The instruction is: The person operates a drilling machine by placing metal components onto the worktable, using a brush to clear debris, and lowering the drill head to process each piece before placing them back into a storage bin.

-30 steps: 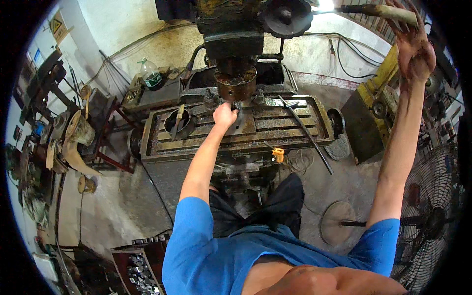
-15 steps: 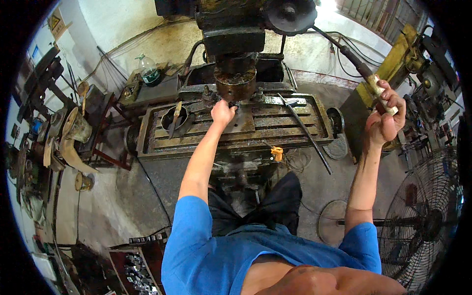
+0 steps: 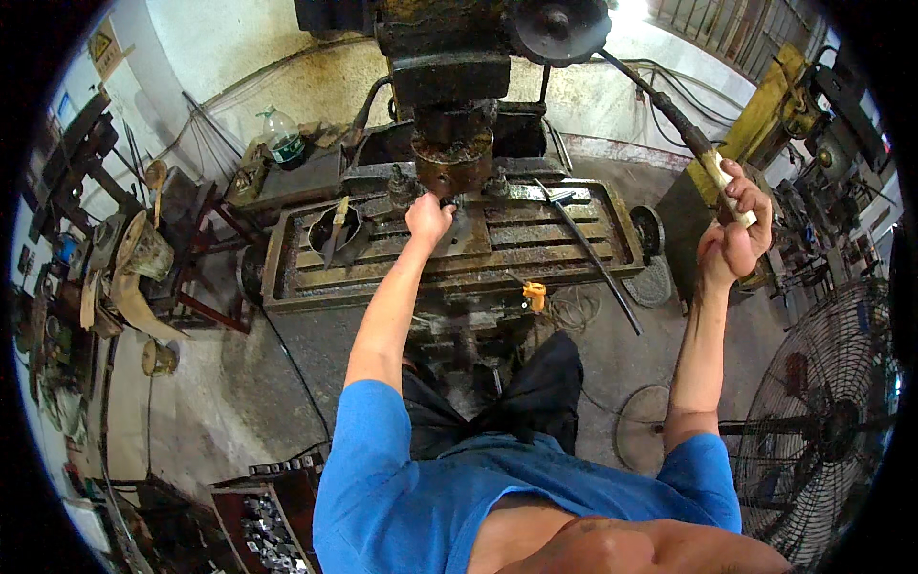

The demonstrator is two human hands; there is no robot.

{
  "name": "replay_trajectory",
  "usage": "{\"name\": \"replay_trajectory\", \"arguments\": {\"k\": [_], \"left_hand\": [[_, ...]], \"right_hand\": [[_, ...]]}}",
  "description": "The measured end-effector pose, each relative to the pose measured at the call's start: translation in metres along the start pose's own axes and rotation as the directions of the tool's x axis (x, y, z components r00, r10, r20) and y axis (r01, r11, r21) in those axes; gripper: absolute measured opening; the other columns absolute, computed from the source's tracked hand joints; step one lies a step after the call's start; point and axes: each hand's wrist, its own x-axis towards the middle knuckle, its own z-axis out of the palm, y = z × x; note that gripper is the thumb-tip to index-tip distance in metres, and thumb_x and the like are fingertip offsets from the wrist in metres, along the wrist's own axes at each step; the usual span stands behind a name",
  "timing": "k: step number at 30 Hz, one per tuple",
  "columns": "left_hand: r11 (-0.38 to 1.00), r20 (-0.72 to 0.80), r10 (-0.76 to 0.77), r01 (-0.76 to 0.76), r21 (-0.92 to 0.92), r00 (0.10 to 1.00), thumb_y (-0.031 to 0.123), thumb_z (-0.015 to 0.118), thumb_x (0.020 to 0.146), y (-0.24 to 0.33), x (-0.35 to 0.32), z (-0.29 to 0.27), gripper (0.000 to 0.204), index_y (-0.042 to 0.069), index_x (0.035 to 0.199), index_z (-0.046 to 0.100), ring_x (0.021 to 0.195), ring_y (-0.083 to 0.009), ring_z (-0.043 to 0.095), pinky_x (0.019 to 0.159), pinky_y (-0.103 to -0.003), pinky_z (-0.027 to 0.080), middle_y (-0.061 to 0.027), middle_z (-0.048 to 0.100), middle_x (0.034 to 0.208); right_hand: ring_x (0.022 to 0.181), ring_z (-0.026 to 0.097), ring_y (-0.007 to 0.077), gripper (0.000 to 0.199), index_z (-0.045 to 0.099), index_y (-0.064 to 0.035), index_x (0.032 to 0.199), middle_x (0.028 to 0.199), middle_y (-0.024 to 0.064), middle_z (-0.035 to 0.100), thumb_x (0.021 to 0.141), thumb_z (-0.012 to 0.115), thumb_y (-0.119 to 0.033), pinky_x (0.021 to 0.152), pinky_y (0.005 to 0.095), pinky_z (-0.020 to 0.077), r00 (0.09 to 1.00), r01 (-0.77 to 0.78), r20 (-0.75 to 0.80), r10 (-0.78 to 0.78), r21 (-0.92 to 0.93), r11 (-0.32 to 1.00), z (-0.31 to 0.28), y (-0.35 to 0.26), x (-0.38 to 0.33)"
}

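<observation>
My right hand [image 3: 736,225] is wrapped round the pale, taped grip of a long dark lever [image 3: 681,121], which runs up to a round hub [image 3: 557,29] on the machine head. My left hand [image 3: 429,220] is closed in a fist just below the dark, oily spindle [image 3: 453,163]; what its fingers hold is hidden. Under it lies the slotted machine table [image 3: 382,277], strewn with metal chips. To the left of that hand stands a dark round container with a brush [image 3: 337,230] in it. A T-shaped metal bar [image 3: 593,251] slants over the table's right front edge.
An orange-yellow tool [image 3: 534,294] is at the table's front edge. A large caged fan [image 3: 822,421] stands at my right. A clear bottle [image 3: 283,136] sits on the bench at back left. At lower left is a box of metal pieces [image 3: 268,531].
My right hand and the lever's grip have shifted slightly left. The whole view has also drifted a little left. My left hand stays closed below the spindle.
</observation>
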Motion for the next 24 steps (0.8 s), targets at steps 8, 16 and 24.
{"name": "replay_trajectory", "arguments": {"k": [8,16,24], "left_hand": [[0.994,-0.07,0.105,-0.104,0.017,0.992,0.032,0.064,0.073,-0.01,-0.025,-0.051,0.036,0.011,0.102,0.059,0.077,-0.0337,0.06,0.065,-0.043,0.047,-0.0165,0.062,0.083],[0.912,-0.287,0.136,-0.007,0.409,0.948,0.033,0.057,0.078,-0.102,-0.097,-0.153,0.046,0.017,0.12,0.047,0.064,-0.032,0.06,0.052,-0.042,0.047,-0.0148,0.056,0.082],[0.99,-0.468,0.104,-0.137,-0.037,0.878,0.019,0.05,0.085,-0.141,-0.083,-0.123,0.024,0.006,0.102,0.06,0.058,-0.0278,0.062,0.051,-0.038,0.048,-0.0158,0.063,0.07]], "right_hand": [[0.1,0.048,0.0341,0.02,0.042,-0.002,0.073,0.084,0.0144,0.049,0.06,0.051,-0.014,0.096,0.0477,0.0262,0.998,0.001,0.057,-0.002,0.032,0.999,-0.001,0.003,0.003],[0.098,0.049,0.0343,0.023,0.044,-0.001,0.075,0.083,0.0139,0.049,0.063,0.054,-0.018,0.095,0.047,0.0277,0.999,0.035,0.023,-0.036,0.035,0.999,-0.005,0.002,0.009],[0.093,0.049,0.0314,0.018,0.043,0.0002,0.073,0.081,0.0141,0.048,0.056,0.041,-0.006,0.094,0.0526,0.0292,0.997,0.073,-0.004,-0.072,0.062,0.995,0.006,0.003,0.001]]}}
